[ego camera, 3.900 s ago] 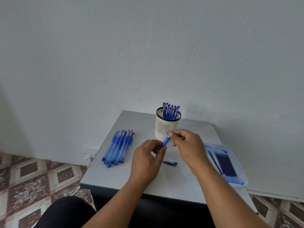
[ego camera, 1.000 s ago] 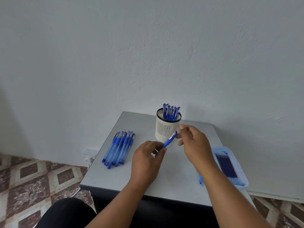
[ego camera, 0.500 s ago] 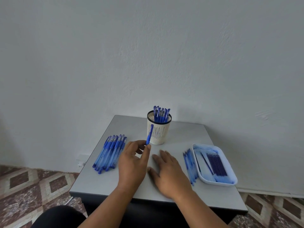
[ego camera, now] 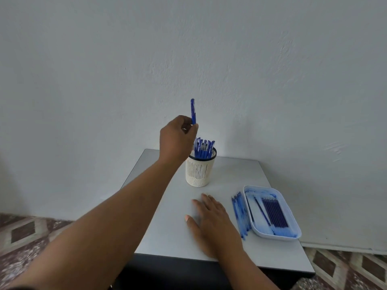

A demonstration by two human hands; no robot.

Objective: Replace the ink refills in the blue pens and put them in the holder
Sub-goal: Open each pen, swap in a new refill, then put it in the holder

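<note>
Left hand: my left hand (ego camera: 178, 139) was raised above the holder (ego camera: 200, 171), fingers curled, pinching one blue pen (ego camera: 193, 110) near its lower end; the pen stood roughly upright, clear of the rim.
Right hand: my right hand (ego camera: 213, 222) lay flat on the table (ego camera: 230, 172), fingers straight, holding nothing.
Holder: the white mesh cup stood toward the back of the table with several capped pens (ego camera: 204, 148) already upright in it.
Refills: a row of dark refills (ego camera: 274, 212) lay in the white tray (ego camera: 293, 236) at the right; a loose bundle of pale blue refills (ego camera: 240, 212) lay just beside the tray, between it and my right hand.
Progress: I judged several pens finished and one more about to go in.
Remaining: my forearm hid the table's left side, so I could not tell how many pens were left.
</note>
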